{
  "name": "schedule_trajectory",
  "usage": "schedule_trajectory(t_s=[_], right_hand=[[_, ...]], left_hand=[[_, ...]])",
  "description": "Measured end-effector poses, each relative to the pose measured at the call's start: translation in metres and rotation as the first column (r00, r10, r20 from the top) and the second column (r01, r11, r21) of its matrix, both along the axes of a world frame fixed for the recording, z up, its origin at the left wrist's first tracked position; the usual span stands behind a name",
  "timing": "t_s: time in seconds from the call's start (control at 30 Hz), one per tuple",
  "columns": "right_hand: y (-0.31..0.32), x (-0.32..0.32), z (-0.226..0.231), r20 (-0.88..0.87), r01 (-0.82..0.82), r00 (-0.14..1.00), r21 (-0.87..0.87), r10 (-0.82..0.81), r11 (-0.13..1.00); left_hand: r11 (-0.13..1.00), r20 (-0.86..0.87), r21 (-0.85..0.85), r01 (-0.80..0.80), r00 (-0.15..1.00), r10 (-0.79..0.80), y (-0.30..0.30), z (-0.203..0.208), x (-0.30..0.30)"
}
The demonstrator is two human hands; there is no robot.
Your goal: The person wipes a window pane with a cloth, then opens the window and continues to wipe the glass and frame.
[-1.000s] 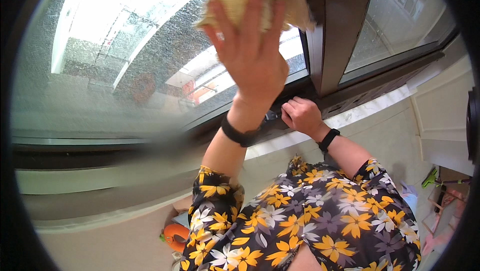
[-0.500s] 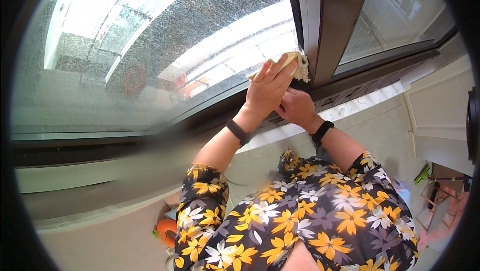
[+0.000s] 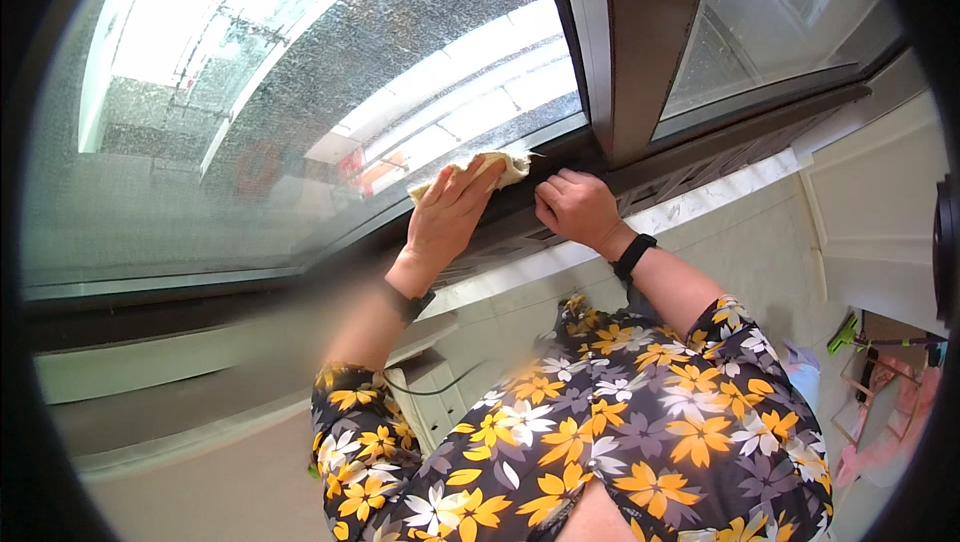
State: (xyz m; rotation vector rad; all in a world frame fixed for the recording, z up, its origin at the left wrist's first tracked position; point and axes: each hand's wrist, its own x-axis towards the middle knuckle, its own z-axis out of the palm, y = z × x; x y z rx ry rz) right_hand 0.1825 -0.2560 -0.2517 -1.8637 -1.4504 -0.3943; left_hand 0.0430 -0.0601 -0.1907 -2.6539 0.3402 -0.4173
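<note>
My left hand (image 3: 447,219) presses a pale yellow cleaning cloth (image 3: 512,170) against the lower part of a window pane (image 3: 300,132), its fingers laid over the folded cloth. The glass is speckled and hazy. To the right, my right hand (image 3: 582,209) is curled closed at the dark window frame (image 3: 600,72), near the bottom corner. Whatever its fingers may hold is hidden from view. Black bands circle both wrists.
A second pane (image 3: 775,32) lies right of the brown upright. Below the frame runs a pale marbled sill (image 3: 700,204). A white cabinet (image 3: 880,182) stands at the right, with a green-headed tool (image 3: 845,334) below it. A dark cable (image 3: 445,387) hangs near my left arm.
My left hand has slid the cloth left and down along the glass, away from the corner. The right hand stays near the frame, and the two hands are now apart.
</note>
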Motion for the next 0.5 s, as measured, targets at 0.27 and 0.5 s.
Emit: schedule_trajectory(t_s=[0.27, 0.5], right_hand=[[0.003, -0.004, -0.003, 0.034, -0.004, 0.999, 0.038, 0.003, 0.999], [0.000, -0.001, -0.006, 0.035, -0.025, 0.999, 0.006, 0.025, 1.000]], left_hand=[[0.998, 0.065, 0.055, 0.023, 0.998, -0.026, -0.048, -0.002, 0.061], [0.996, 0.058, 0.082, -0.032, 0.998, 0.028, -0.032, -0.008, 0.039]])
